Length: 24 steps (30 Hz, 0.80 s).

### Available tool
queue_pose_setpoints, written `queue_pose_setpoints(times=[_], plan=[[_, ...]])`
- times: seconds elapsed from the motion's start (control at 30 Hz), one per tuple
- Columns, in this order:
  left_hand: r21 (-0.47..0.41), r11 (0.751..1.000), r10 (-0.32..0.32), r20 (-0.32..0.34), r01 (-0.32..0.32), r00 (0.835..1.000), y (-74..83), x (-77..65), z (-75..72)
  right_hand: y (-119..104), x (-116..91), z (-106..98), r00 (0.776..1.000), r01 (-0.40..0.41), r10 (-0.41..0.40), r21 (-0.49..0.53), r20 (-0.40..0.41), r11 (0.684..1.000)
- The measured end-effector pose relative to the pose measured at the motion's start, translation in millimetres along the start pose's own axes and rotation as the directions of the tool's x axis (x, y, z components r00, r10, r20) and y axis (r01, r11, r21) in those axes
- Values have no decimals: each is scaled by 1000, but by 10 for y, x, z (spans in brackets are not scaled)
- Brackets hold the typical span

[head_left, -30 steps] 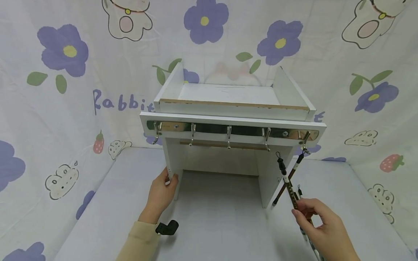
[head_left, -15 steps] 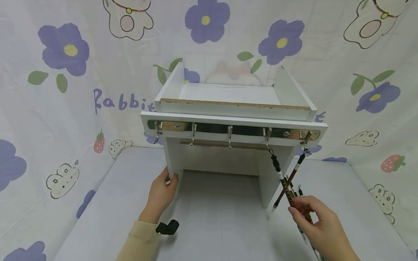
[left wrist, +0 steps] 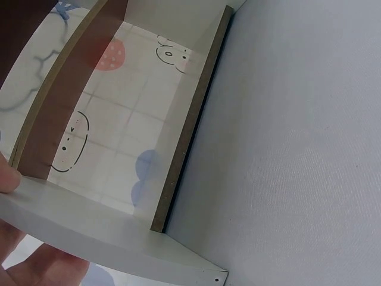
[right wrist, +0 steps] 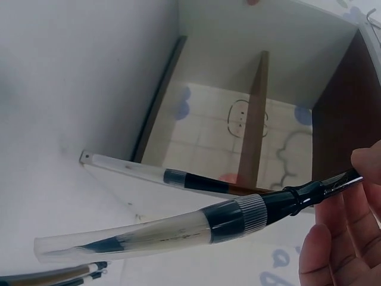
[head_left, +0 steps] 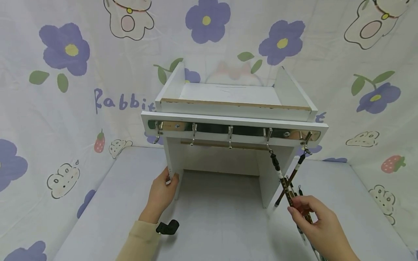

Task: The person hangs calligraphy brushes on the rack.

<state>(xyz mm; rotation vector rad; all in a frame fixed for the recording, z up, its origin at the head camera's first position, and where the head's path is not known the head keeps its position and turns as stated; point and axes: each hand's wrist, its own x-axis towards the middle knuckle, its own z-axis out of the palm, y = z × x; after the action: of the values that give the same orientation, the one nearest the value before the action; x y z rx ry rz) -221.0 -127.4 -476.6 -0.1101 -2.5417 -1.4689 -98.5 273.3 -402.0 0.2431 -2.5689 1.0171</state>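
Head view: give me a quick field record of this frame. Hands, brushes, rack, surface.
left hand: grips the front edge of the white rack's left side panel
right hand: pinches a calligraphy brush by its shaft
held brush: loop at the fourth hook, shaft slanting down to the fingers
second brush: hangs from the rightmost hook
white rack: upright, five hooks on a metal rail
brush tip: under a clear cap in the right wrist view
surface: pale cloth-covered table
backdrop: flower-print cloth
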Motion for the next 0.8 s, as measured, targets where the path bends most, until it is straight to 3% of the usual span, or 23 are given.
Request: queue_pose_setpoints(times=[0.5, 0.8], plan=[[5, 1000, 14, -1, -14, 1000, -24, 11, 0, -7, 1, 16, 996, 82, -81, 18, -46, 996], [5, 1000, 23, -4, -23, 1000, -18, 9, -3, -53, 15, 6, 995, 88, -87, 8, -56, 996]])
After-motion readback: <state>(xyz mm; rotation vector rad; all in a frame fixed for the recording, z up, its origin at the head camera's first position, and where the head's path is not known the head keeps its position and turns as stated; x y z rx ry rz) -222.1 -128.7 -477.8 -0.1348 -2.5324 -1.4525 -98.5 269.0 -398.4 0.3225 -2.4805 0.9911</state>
